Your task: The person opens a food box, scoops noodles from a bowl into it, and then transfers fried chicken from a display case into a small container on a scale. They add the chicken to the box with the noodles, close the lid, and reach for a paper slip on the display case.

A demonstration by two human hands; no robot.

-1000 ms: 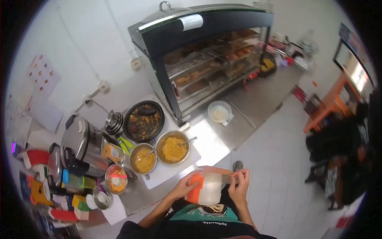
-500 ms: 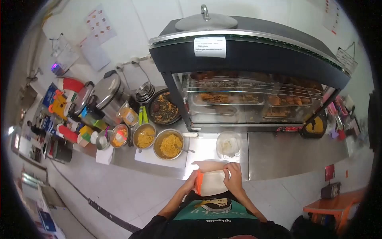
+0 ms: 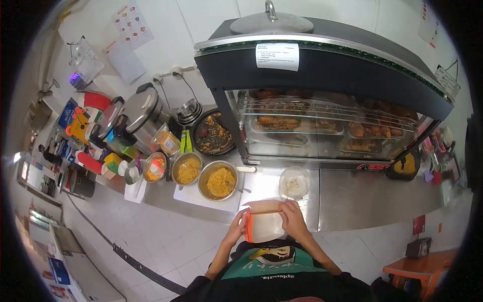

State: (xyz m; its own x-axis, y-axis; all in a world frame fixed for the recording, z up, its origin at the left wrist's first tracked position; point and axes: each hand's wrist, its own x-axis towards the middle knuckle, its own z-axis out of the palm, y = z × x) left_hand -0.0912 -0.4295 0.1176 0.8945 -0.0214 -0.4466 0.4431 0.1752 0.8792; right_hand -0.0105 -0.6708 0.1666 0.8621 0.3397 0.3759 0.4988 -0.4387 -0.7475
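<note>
Close to my body I hold an opened paper takeaway box (image 3: 266, 228), white inside with an orange side. Its lid flap stands up along the far edge. My left hand (image 3: 236, 226) grips the orange side, fingers closed on the wall. With fingers bent over the far right edge by the flap, my right hand (image 3: 293, 219) pinches the box. Just beyond it on the counter is a clear round tub (image 3: 283, 177) with something pale inside. Left of that, yellow noodles (image 3: 220, 182) fill a metal pan with a utensil in it.
A heated display cabinet (image 3: 332, 68) with trays of fried food stands behind the counter (image 3: 372, 196). Along the left are a smaller metal bowl of yellow food (image 3: 187, 171), a dark wide pan (image 3: 214, 138) and large pots (image 3: 141, 113). An orange table (image 3: 420, 267) is low at right.
The box tips slightly and its opening spreads wider between my hands. My left hand moves a little left and up. The whole view has shifted slightly with my head.
</note>
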